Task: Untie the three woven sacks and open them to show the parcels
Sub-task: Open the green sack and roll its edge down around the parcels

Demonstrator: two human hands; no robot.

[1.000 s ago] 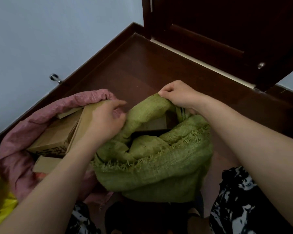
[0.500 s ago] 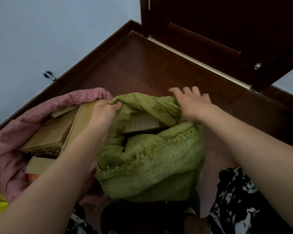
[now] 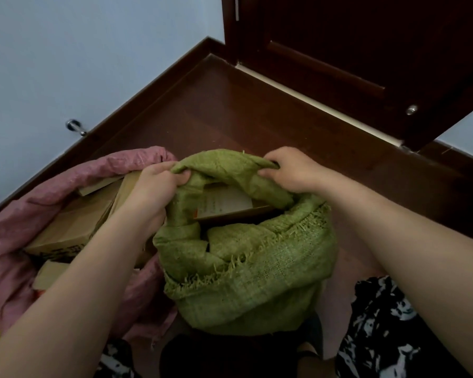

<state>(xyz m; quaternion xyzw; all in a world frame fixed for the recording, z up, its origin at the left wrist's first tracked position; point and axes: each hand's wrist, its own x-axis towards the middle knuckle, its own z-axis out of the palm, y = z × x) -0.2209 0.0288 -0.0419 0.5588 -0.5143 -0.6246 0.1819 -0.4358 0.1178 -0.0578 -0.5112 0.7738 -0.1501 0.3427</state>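
while the left hand (image 3: 159,184) and the right hand (image 3: 290,170) both pinch the far rim of the green sack (image 3: 251,268) on the floor, side by side, a parcel (image 3: 224,203) peeks out just under their curled fingers.

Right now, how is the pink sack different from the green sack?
The pink sack lies wide open, untouched; both hands, left hand and right hand, grip the green sack at its rim. Pink shows several brown boxes; green shows one parcel through a narrower mouth. Both hold parcels.
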